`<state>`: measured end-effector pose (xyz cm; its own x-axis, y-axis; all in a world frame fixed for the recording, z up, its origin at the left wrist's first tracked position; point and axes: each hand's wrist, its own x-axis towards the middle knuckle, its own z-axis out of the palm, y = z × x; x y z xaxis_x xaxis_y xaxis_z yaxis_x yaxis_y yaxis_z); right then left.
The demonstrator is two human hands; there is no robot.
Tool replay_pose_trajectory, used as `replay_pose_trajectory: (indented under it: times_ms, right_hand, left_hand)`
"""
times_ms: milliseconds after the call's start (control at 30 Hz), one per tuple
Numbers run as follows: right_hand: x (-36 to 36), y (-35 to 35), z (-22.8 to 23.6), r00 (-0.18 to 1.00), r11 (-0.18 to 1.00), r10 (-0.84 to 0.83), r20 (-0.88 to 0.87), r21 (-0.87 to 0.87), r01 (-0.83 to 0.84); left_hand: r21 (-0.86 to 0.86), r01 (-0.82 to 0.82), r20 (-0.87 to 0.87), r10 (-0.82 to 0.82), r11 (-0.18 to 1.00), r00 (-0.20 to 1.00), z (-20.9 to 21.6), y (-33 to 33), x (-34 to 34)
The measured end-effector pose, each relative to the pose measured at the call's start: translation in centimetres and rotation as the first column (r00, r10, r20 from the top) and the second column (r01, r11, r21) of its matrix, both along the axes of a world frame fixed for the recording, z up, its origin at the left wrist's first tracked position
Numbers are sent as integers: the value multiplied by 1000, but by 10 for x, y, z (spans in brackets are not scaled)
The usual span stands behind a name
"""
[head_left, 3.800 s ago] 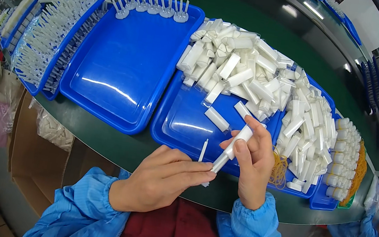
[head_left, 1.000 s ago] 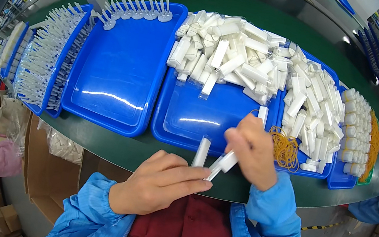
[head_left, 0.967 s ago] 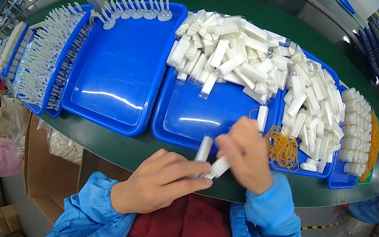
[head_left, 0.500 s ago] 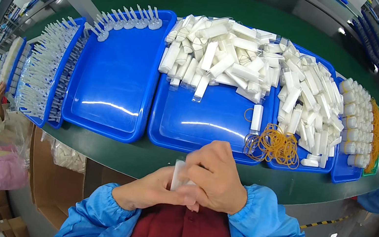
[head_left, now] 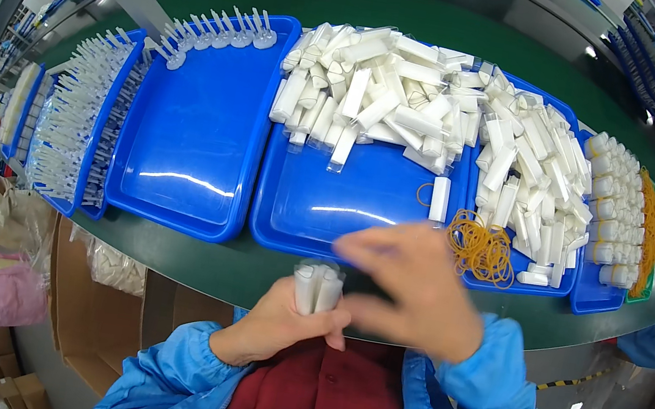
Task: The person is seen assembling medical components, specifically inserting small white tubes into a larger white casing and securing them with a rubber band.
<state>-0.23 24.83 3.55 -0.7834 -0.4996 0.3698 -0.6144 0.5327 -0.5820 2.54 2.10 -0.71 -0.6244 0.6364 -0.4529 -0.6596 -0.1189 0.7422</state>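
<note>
My left hand (head_left: 283,322) is closed round a small bundle of white rolls in clear plastic sleeves (head_left: 317,289), held upright in front of my chest. To its right, my right hand (head_left: 425,293) is raised near the front edge of the middle blue tray (head_left: 300,213). Motion blurs its fingers, but thumb and forefinger stand apart with nothing visible between them. Just beyond it lies a heap of yellow-brown rubber bands (head_left: 481,250). One white sleeved piece (head_left: 440,198) lies alone beside a single rubber band (head_left: 423,194).
White sleeved pieces (head_left: 406,88) are piled across the middle and right trays. A left blue tray (head_left: 194,128) has clear stemmed plastic parts (head_left: 239,32) along its far edge; more fill a tray (head_left: 79,122) further left. White capped pieces (head_left: 611,198) stand far right. Co-workers sit left.
My right hand has come away from the white rolls and moved right and outward, toward the rubber bands. My left hand keeps the bundle, now plainly visible.
</note>
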Motion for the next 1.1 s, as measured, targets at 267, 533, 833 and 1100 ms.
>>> replay_pose_trajectory:
  times_ms: [267, 533, 833, 1100]
  right_hand:
    - [-43, 24, -34, 879, 637, -242, -411, 616, 463]
    - [-23, 2, 11, 948, 952, -185, 260, -191, 238]
    - [12, -11, 9, 734, 334, 353, 579, -812, 479]
    - [-11, -7, 12, 1000, 995, 18, -9, -95, -19]
  left_hand:
    - [-196, -184, -220, 140, 963, 965, 25, 16, -11]
    - [50, -544, -528, 485, 838, 698, 17, 22, -25]
    - [71, -394, -487, 376, 916, 788, 27, 33, -38]
    - [-223, 71, -516, -179, 972, 838, 23, 31, -46]
